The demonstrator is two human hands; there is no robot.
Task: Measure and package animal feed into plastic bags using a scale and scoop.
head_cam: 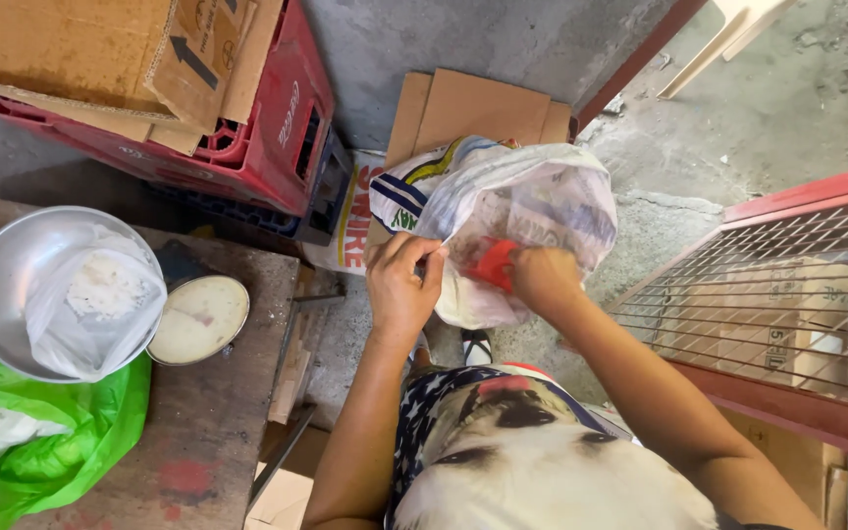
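Head view, looking down past the person's chest to a concrete floor. Both hands are working at a white printed sack standing on the floor, in front of a flattened cardboard sheet leaning against the wall. The left hand is pinching the sack's rim, fingers curled tight over the edge, holding the mouth open. The right hand is clenching a small red scoop, which is sitting just inside the mouth of the sack; what it is carrying cannot be told.

To the left, a worn wooden desk is carrying a metal bowl lined with a clear plastic bag holding something white, a round scale dial touching the bowl, and a green plastic bag. Behind it, a red crate is bearing cardboard boxes. On the right, a red-framed wire mesh panel is standing near the right forearm.
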